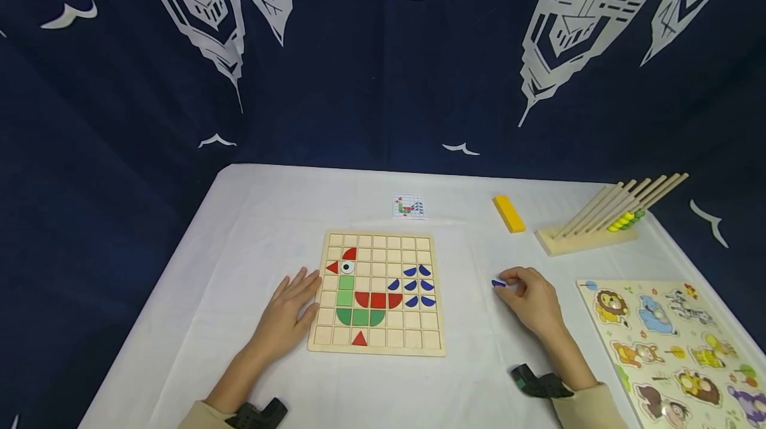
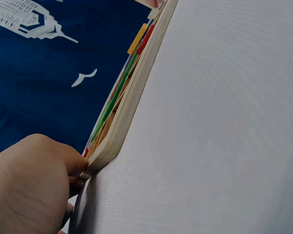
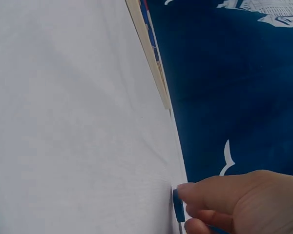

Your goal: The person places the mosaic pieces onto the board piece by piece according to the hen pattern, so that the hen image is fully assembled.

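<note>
A square wooden grid board lies in the middle of the white table. Red, green and blue pieces form a bird on it, with a white eye piece and several blue half-moon pieces at the right. My left hand rests with fingers extended against the board's left edge; in the left wrist view the hand touches the board's corner. To the right of the board, my right hand pinches a small blue piece between thumb and finger. That blue piece also shows at the fingertips in the right wrist view.
A small picture card lies behind the board. Farther right are a yellow block and a wooden rod stand with yellow and green beads. An animal puzzle board lies at the right edge, near my right forearm.
</note>
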A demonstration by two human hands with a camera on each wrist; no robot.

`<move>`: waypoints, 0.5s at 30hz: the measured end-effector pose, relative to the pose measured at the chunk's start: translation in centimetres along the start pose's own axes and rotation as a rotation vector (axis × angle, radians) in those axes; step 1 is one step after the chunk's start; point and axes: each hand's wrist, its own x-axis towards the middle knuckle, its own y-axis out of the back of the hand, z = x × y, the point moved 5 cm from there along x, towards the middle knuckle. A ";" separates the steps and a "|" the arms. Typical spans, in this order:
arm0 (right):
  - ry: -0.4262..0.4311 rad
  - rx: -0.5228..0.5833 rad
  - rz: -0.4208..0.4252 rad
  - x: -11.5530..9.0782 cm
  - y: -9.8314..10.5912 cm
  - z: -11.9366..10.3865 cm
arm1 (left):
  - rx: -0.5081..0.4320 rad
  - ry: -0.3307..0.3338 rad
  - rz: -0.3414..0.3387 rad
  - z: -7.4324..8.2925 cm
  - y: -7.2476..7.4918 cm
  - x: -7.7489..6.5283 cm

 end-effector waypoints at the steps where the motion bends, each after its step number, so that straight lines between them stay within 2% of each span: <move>1: -0.004 -0.001 -0.010 0.0 -0.1 0.1 | 0.000 0.000 0.000 0.0 0.0 0.0; 15: -0.015 -0.021 -0.007 -0.1 -0.7 0.4 | -0.001 0.000 0.004 0.0 0.0 0.0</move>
